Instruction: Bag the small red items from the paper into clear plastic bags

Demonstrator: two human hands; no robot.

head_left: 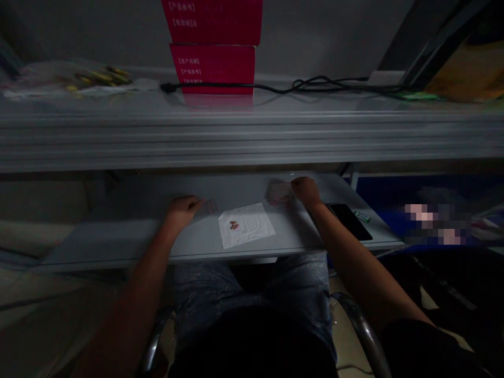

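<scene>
My left hand (183,210) is closed in a pinch at the edge of a small clear plastic bag (212,206) with reddish lines, just above the tabletop. My right hand (306,190) is curled closed beside a stack of small clear plastic bags (279,193) with red edges. What its fingers hold, if anything, is hidden. Between my hands lies a creased white sheet (254,226), with a few small brownish pieces (233,225) on its left part. Their kind is too small to make out.
A dark tablet or phone (350,221) lies right of my right forearm, with a small green-and-white packet (362,216) beside it. Above the grey table (142,210) runs a metal shelf (236,136) holding red boxes (218,68), a black cable (271,90) and a plastic bag (51,79).
</scene>
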